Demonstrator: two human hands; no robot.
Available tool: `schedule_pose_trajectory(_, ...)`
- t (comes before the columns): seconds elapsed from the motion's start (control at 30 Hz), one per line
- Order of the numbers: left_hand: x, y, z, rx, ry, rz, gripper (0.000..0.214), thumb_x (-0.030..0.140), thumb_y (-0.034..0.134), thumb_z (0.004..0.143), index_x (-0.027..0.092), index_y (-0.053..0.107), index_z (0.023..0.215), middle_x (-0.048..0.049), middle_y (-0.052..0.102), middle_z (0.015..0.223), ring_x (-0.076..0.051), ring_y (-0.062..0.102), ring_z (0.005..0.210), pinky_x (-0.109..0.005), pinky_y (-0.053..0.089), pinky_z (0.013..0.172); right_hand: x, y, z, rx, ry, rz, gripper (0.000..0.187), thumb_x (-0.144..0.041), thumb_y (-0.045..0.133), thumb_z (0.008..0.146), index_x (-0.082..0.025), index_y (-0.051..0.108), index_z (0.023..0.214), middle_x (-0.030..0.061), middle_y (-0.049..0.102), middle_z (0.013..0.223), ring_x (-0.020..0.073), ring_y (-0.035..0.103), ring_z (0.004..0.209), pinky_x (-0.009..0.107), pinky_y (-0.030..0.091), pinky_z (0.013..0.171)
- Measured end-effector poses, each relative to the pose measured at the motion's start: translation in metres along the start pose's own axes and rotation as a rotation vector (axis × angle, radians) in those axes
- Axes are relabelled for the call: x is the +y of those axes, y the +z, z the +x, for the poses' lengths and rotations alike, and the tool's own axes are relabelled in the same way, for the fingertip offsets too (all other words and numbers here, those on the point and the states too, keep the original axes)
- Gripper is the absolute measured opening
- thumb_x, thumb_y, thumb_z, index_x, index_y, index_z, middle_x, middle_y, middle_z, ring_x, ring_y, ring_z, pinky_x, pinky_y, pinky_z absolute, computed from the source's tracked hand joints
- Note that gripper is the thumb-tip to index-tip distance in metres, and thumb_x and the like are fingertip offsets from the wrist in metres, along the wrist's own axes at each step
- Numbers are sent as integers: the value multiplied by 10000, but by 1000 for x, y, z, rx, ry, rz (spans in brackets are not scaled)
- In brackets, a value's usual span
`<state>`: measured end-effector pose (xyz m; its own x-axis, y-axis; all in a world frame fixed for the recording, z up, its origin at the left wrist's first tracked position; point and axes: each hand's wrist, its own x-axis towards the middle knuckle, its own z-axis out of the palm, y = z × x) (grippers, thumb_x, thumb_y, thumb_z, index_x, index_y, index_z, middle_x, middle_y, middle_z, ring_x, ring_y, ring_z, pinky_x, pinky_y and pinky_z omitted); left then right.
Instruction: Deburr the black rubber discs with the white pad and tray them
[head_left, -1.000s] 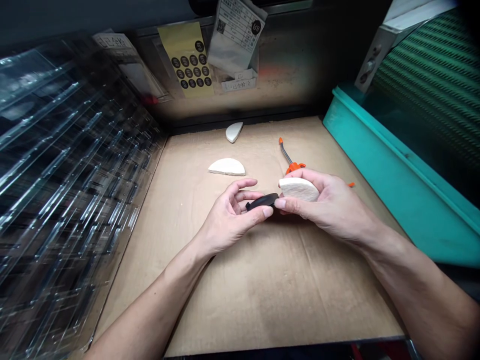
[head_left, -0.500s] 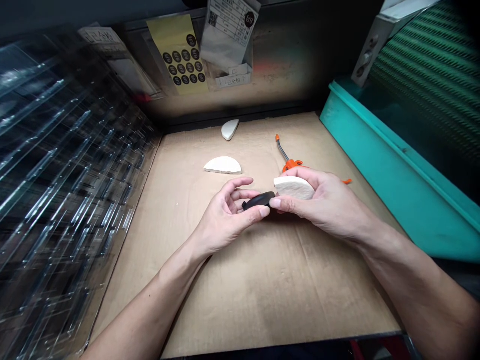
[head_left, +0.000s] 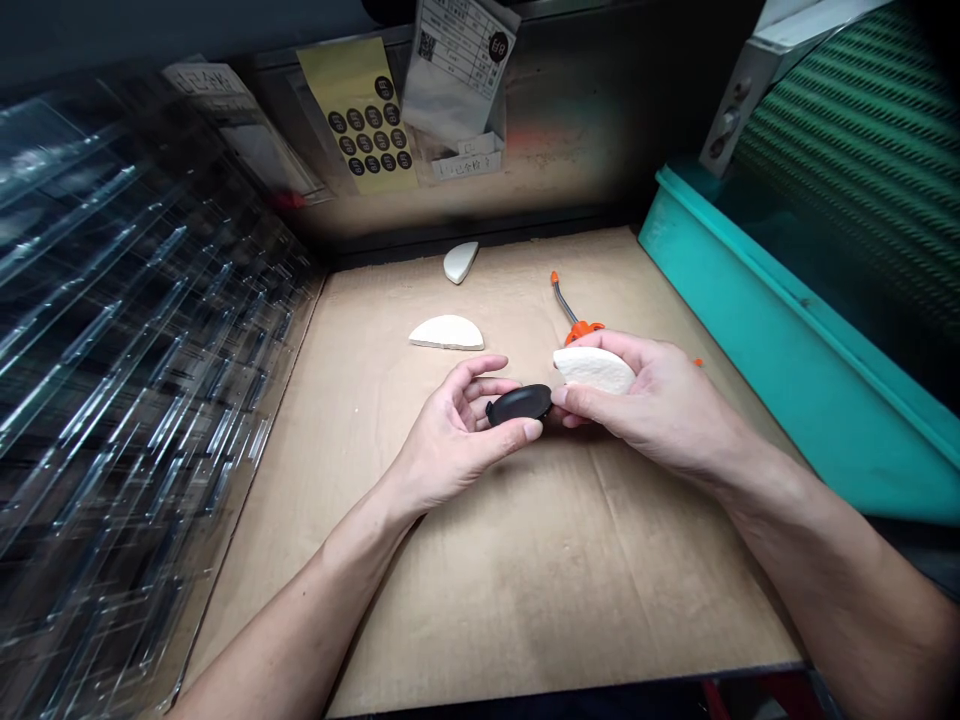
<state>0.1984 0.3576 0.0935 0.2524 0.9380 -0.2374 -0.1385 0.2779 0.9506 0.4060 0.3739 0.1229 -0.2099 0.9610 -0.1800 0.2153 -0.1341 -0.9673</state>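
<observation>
My left hand (head_left: pixel 465 430) grips a small round black cap-like part (head_left: pixel 521 404) with a little tab at its left edge, between thumb and fingers. Closed around a white half-round pad (head_left: pixel 596 370), my right hand (head_left: pixel 637 395) also has its thumb and fingertips at the right edge of the black part. Two more white half-round pads lie beyond the hands: one pad (head_left: pixel 447 333) just past my left hand, another pad (head_left: pixel 460 262) farther back. An orange air blow gun (head_left: pixel 583 331) with a bent metal nozzle is partly hidden behind my right hand.
Brown cardboard (head_left: pixel 480 580) covers the work surface. Stacked clear plastic trays (head_left: pixel 135 400) line the left side. A teal bin (head_left: pixel 787 350) stands at the right, beside green ridged material (head_left: pixel 855 130). A yellow sticker sheet (head_left: pixel 337 75) and paper labels (head_left: pixel 457 60) hang on the back panel.
The black part has tipped so that more of its round face shows. My right hand, with the white pad, has shifted slightly to the right.
</observation>
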Motion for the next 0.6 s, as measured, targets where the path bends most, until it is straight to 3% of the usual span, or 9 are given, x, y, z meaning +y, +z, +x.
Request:
schedule_pose_trajectory(0.1,-4,2,-1,3,78,35,702,214,906,722,208,538,1320,-88,632,1250,-200,663,1126,-319,530,961,3,0,3,38,62,-10,253,-222,752,765,-173,656,993,21,710,714,158,669,609,205,516,515)
schedule_pose_trajectory(0.27,-7,7,-5,32,182,112,687,197,885,746,214,532,1335,-95,618,1300,-214,615,1251,-367,471,1114,7,2,5,-4,95,67,328,-273,808,760,-160,621,1005,17,711,710,131,660,581,158,478,474)
schedule_pose_trajectory(0.47,-3,8,-7,90,203,22,704,250,932,705,221,561,1302,-98,630,1297,-228,631,1234,-359,521,1047,3,5,2,-9,76,97,376,-365,805,773,-160,600,1012,17,702,702,144,658,608,183,501,512)
schedule_pose_trajectory(0.6,0,7,-7,107,196,-7,691,237,935,704,225,576,1296,-78,651,1264,-202,668,1161,-334,532,1018,0,6,0,-23,-12,97,439,-446,832,768,-156,621,1022,15,690,723,155,639,625,217,469,520)
